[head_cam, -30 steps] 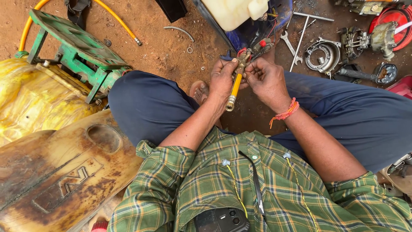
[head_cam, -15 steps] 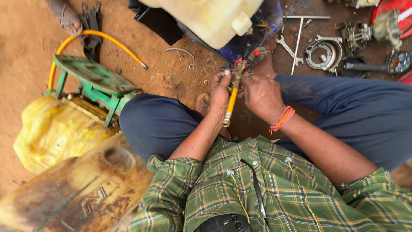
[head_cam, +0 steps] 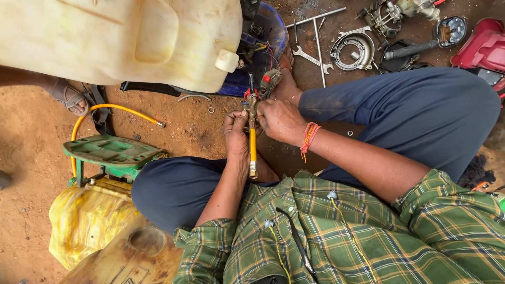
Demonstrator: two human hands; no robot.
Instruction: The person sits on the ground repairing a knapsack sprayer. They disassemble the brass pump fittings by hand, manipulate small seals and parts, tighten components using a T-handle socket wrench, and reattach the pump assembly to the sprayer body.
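You sit on bare dirt; your left hand (head_cam: 236, 138) is closed around the yellow-handled brass valve (head_cam: 253, 138), held upright between your knees. Your right hand (head_cam: 280, 120) has its fingers pinched shut at the valve's top fitting. Keep the handle steady and turn squarely. Beyond: cream plastic tank (head_cam: 126, 39), spanner (head_cam: 311, 58).
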